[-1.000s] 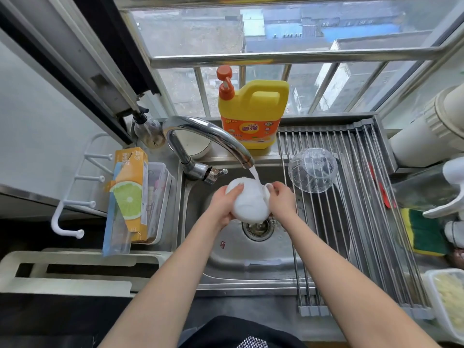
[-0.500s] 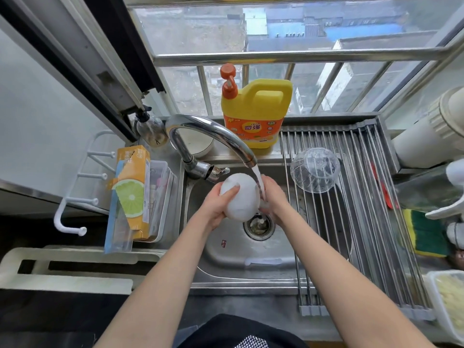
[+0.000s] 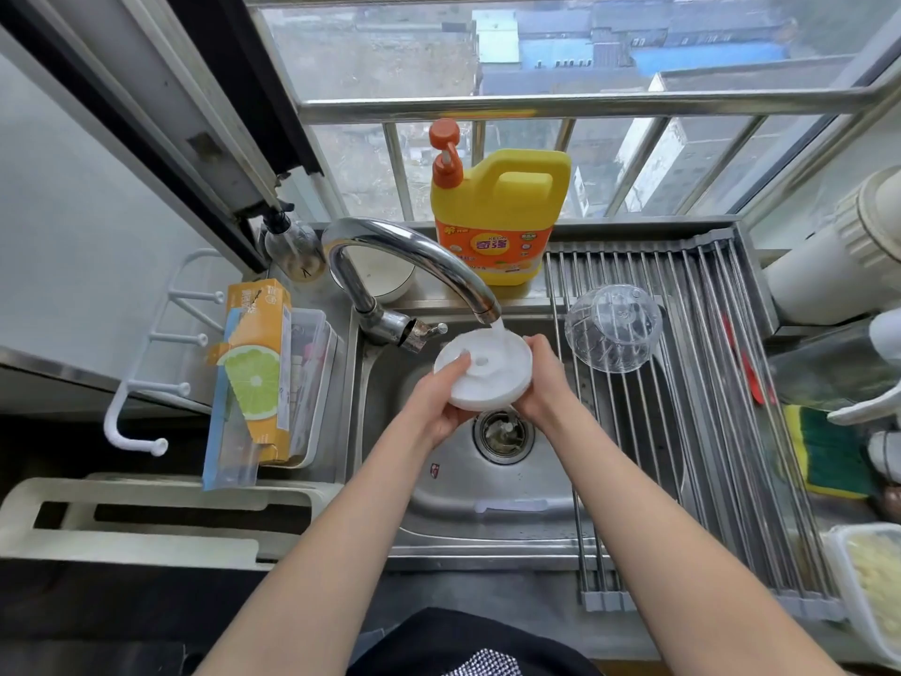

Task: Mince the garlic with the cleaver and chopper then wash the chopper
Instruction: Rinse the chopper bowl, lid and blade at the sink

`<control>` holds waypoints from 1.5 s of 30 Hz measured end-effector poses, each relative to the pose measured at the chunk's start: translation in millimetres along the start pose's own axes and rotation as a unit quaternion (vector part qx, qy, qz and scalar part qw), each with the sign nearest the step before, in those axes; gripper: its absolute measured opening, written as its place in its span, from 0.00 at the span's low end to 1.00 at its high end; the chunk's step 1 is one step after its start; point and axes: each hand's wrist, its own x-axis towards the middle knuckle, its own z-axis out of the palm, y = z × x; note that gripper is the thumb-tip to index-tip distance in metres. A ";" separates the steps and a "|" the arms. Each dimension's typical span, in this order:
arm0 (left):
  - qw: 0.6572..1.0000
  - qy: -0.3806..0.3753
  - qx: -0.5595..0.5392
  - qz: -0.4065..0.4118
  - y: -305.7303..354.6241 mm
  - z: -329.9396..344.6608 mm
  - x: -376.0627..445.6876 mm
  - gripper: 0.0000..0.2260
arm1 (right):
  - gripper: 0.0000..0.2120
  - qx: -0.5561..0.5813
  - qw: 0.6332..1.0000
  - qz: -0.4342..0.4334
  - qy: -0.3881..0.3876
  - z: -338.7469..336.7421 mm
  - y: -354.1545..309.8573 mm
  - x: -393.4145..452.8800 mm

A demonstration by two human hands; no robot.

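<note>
railed window above steel sink, daylight.

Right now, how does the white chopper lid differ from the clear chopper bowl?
The lid is opaque white; the bowl is transparent. The lid is held over the sink by the left hand and right hand, under the faucet stream; the bowl lies untouched on the rack, out of the water. The lid is a flat disc; the bowl is deep. Both are round.
</note>
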 end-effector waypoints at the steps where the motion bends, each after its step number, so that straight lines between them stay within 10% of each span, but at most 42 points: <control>1: 1.000 0.017 0.000 0.024 -0.8 2.3 3.0 0.16 | 0.14 -0.036 0.998 -0.030 0.029 -1.0 -2.1 3.0; 4: 0.983 0.079 0.134 0.095 -1.7 10.8 6.4 0.13 | 0.14 -0.237 0.958 -0.140 0.082 -5.3 -8.9 3.8; 7: 0.879 0.172 0.397 0.199 10.4 12.2 7.2 0.16 | 0.18 -0.387 0.904 -0.170 0.055 -9.2 -5.3 1.1; 11: 0.841 0.175 0.412 0.304 11.8 22.9 -1.5 0.15 | 0.16 -0.473 0.844 -0.221 0.121 -11.0 1.1 -1.9; 14: 0.886 0.162 0.321 0.293 6.6 23.9 -4.2 0.12 | 0.15 -0.428 0.833 -0.282 0.207 -5.3 0.1 -10.3; 17: 0.990 0.038 0.103 0.090 1.7 30.4 -2.7 0.13 | 0.17 -0.344 0.866 -0.253 0.259 1.8 -3.8 -14.1; 23: 0.995 0.090 0.023 0.036 2.5 34.7 0.5 0.22 | 0.15 -0.400 0.847 -0.315 0.149 -11.8 6.4 -29.4; 28: 0.974 0.069 0.213 0.034 3.2 8.3 5.1 0.30 | 0.32 -0.241 0.969 -0.056 0.019 -14.3 -22.1 -41.6; 34: 0.859 0.055 0.473 0.191 17.3 2.7 1.5 0.24 | 0.26 -0.231 0.960 0.093 -0.128 -16.0 -30.3 -44.2; 41: 0.992 0.004 0.129 -0.009 0.5 6.0 -2.9 0.19 | 0.25 -0.263 0.959 -0.102 0.038 3.5 -19.0 -23.3; 45: 0.996 -0.035 -0.071 -0.051 -9.5 5.0 1.3 0.21 | 0.17 -0.387 0.901 -0.181 0.073 4.8 -16.3 -26.6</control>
